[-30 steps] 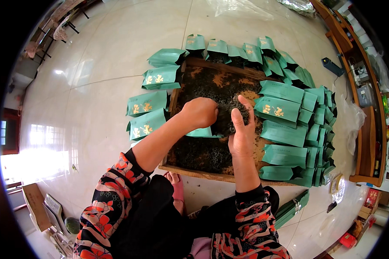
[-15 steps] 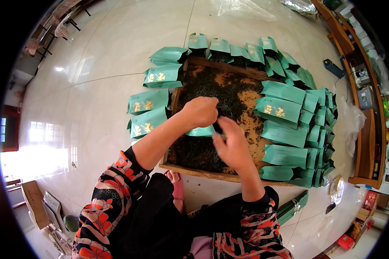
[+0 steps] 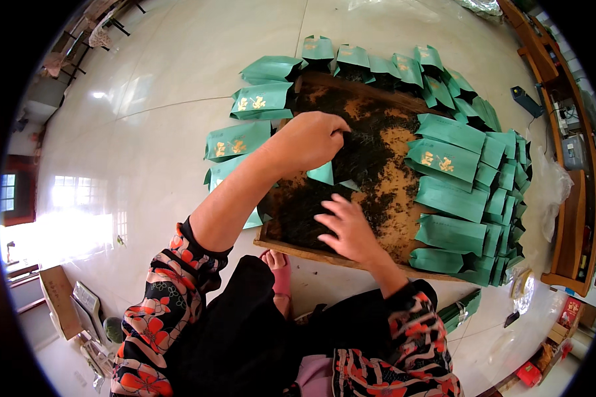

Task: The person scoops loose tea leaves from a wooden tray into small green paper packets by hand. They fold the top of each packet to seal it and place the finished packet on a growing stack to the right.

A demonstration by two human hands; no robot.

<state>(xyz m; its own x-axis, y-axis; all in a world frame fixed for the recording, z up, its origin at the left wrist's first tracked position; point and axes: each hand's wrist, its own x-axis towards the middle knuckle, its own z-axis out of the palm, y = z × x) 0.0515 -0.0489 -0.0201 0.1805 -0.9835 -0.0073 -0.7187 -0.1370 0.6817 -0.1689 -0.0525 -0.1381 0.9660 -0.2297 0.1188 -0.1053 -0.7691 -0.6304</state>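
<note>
My left hand (image 3: 314,141) reaches across the wooden tray (image 3: 324,254), its fingers curled together just above dark, loose dried leaves (image 3: 371,159) that look like tea. Whatever those fingers hold, if anything, is too small to make out. Beneath that hand lies a green paper bag (image 3: 321,173), partly hidden by my wrist, its mouth toward the right. Nearer to me, my right hand (image 3: 351,228) hovers over the leaves with spread fingers and nothing in them.
Upright and leaning green bags (image 3: 444,162) crowd the tray's right side. More bags (image 3: 261,101) line its left and far edges. A wooden cabinet (image 3: 566,218) stands at the right. Folded green bags (image 3: 463,309) lie on the tiled floor (image 3: 172,152) by my right knee.
My left hand has moved farther over the leaves, away from the bag. My right hand has left the bag's mouth, drawn nearer to me and spread its fingers.
</note>
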